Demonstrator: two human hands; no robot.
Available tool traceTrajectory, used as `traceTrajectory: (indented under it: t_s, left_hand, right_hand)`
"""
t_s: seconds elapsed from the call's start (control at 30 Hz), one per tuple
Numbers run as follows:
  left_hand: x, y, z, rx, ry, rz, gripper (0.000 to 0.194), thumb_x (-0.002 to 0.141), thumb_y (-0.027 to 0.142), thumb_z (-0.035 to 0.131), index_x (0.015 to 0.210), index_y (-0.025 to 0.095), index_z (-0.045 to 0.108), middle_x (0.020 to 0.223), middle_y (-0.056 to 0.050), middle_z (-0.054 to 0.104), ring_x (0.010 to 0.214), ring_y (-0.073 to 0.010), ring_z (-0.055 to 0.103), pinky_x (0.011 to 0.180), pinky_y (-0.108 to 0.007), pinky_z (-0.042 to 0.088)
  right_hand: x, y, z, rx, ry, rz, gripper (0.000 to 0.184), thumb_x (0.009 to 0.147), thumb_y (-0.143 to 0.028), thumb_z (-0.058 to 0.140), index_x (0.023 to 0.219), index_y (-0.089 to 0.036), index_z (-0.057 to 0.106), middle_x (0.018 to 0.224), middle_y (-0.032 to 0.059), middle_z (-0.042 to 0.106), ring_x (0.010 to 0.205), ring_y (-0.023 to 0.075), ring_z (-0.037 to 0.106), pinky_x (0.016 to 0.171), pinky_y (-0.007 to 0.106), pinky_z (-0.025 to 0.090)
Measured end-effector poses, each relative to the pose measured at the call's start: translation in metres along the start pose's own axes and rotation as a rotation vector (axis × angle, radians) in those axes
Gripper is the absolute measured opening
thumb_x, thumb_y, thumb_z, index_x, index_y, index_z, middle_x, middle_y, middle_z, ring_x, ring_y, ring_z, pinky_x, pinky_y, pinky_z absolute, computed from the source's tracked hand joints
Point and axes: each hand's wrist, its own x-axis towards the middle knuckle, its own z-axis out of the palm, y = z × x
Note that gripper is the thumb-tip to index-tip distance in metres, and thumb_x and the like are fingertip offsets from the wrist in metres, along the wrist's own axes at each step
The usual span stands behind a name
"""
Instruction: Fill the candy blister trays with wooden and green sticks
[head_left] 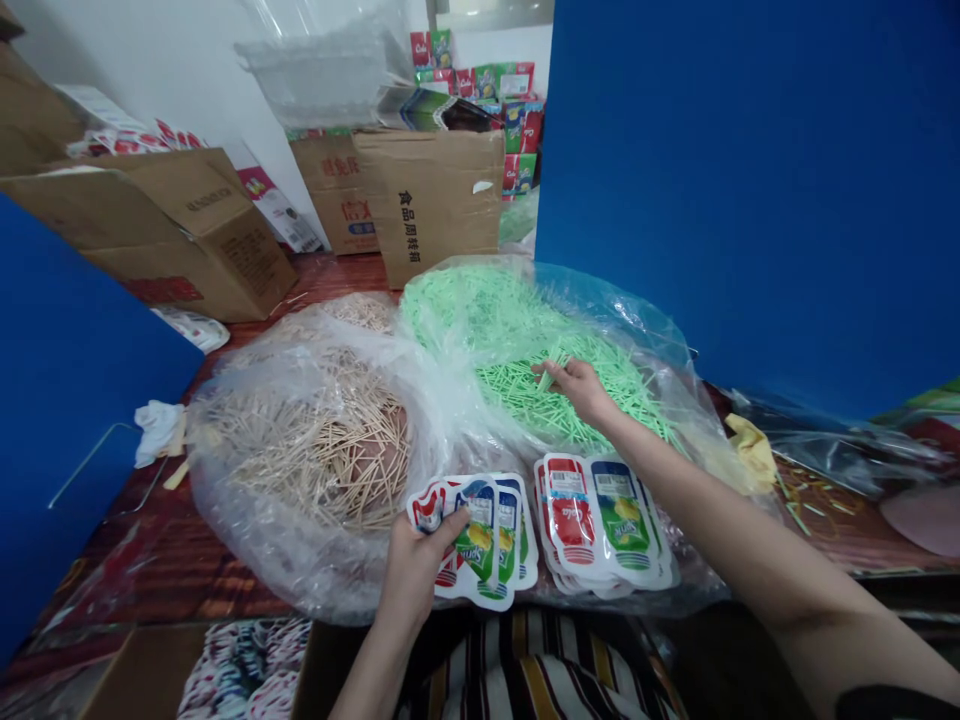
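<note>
My left hand (420, 550) is closed on several bottle-shaped printed packets (477, 540) in red, blue and green, thumb on top. Over the heap of green sticks (517, 385), my right hand (576, 385) pinches a few green sticks (550, 374) between thumb and fingers. That heap lies in a clear plastic bag (442, 375). Beside the left hand, a stack of cola and Sprite-style packets (604, 520) rests at the bag's front edge, below my right forearm. To the left, pale tan sticks (360, 450) fill another part of the clear plastic.
Cardboard boxes (442, 200) stand at the back, another carton (187, 220) at the left. Blue panels (750, 180) border both sides. Red and green packets (517, 130) are stacked behind. A box with patterned bundles (244, 665) sits below the table's front edge.
</note>
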Motion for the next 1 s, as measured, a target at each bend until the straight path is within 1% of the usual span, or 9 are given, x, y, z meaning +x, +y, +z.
traceTrajectory:
  t_s: [0.13,0.27,0.37,0.43,0.5,0.67,0.83,0.9,1.0]
  left_hand:
    - [0.001,0.002,0.003,0.007,-0.006,0.028,0.033,0.056,0.026,0.083,0.083,0.012,0.071,0.079,-0.007,0.075,0.072,-0.0239,0.070,0.071,-0.034,0.056]
    - [0.003,0.004,0.007,0.043,0.013,0.045,0.028,0.057,0.024,0.082,0.079,0.012,0.071,0.076,-0.006,0.074,0.071,-0.0222,0.070,0.069,-0.031,0.056]
    - [0.005,0.003,0.008,0.067,-0.025,0.053,0.027,0.059,0.025,0.080,0.081,0.011,0.071,0.077,-0.006,0.074,0.072,-0.0218,0.069,0.070,-0.031,0.055]
    - [0.006,0.001,0.009,0.064,-0.046,0.056,0.027,0.060,0.027,0.080,0.080,0.012,0.070,0.078,-0.006,0.074,0.072,-0.0218,0.068,0.071,-0.032,0.055]
    - [0.007,-0.002,0.009,0.052,-0.047,0.053,0.026,0.060,0.028,0.080,0.078,0.012,0.070,0.076,-0.005,0.073,0.070,-0.0214,0.068,0.070,-0.032,0.055]
    - [0.007,-0.002,0.014,-0.024,-0.045,0.074,0.027,0.060,0.026,0.080,0.081,0.013,0.069,0.079,-0.004,0.073,0.073,-0.0211,0.068,0.074,-0.034,0.055]
    - [0.007,0.000,0.016,-0.097,-0.046,0.062,0.028,0.061,0.024,0.079,0.084,0.013,0.068,0.081,-0.005,0.074,0.073,-0.0217,0.069,0.075,-0.036,0.055]
    - [0.008,0.001,0.016,-0.091,-0.040,0.073,0.031,0.062,0.024,0.079,0.088,0.012,0.069,0.084,-0.006,0.074,0.077,-0.0227,0.069,0.077,-0.036,0.055]
    - [0.010,0.001,0.016,-0.039,-0.032,0.121,0.034,0.062,0.025,0.078,0.093,0.012,0.069,0.089,-0.007,0.074,0.082,-0.0239,0.068,0.078,-0.035,0.054]
  right_hand:
    - [-0.006,-0.008,0.001,0.183,0.062,0.072,0.056,0.068,-0.071,0.057,0.084,-0.017,0.057,0.070,0.0066,0.068,0.062,0.0178,0.065,0.063,0.033,0.054]
    - [-0.023,-0.030,0.006,0.323,0.036,0.107,0.051,0.069,-0.064,0.064,0.087,-0.018,0.056,0.076,0.0071,0.071,0.068,0.0187,0.068,0.066,0.032,0.056]
    - [-0.047,-0.060,0.019,0.508,-0.078,0.109,0.041,0.073,-0.055,0.066,0.088,-0.018,0.059,0.082,0.0071,0.072,0.076,0.0196,0.070,0.073,0.034,0.056]
    - [-0.065,-0.079,0.030,0.550,-0.192,0.076,0.035,0.078,-0.052,0.063,0.090,-0.019,0.060,0.088,0.0070,0.072,0.083,0.0205,0.069,0.076,0.035,0.056]
    - [-0.082,-0.093,0.041,0.576,-0.271,0.042,0.031,0.080,-0.050,0.061,0.090,-0.020,0.060,0.088,0.0058,0.072,0.082,0.0201,0.069,0.075,0.035,0.056]
    - [-0.104,-0.104,0.055,0.506,-0.376,-0.045,0.024,0.085,-0.044,0.058,0.092,-0.022,0.063,0.086,0.0050,0.071,0.077,0.0183,0.067,0.069,0.033,0.055]
    - [-0.105,-0.104,0.057,0.240,-0.327,-0.183,0.025,0.088,-0.041,0.054,0.084,-0.022,0.070,0.086,0.0034,0.069,0.081,0.0171,0.063,0.079,0.032,0.049]
    - [-0.106,-0.103,0.059,0.184,-0.343,-0.196,0.025,0.088,-0.040,0.054,0.086,-0.023,0.072,0.087,0.0031,0.069,0.084,0.0175,0.063,0.080,0.032,0.048]
    - [-0.108,-0.098,0.065,0.206,-0.423,-0.158,0.025,0.088,-0.041,0.054,0.093,-0.024,0.072,0.095,0.0029,0.069,0.090,0.0183,0.064,0.082,0.033,0.049]
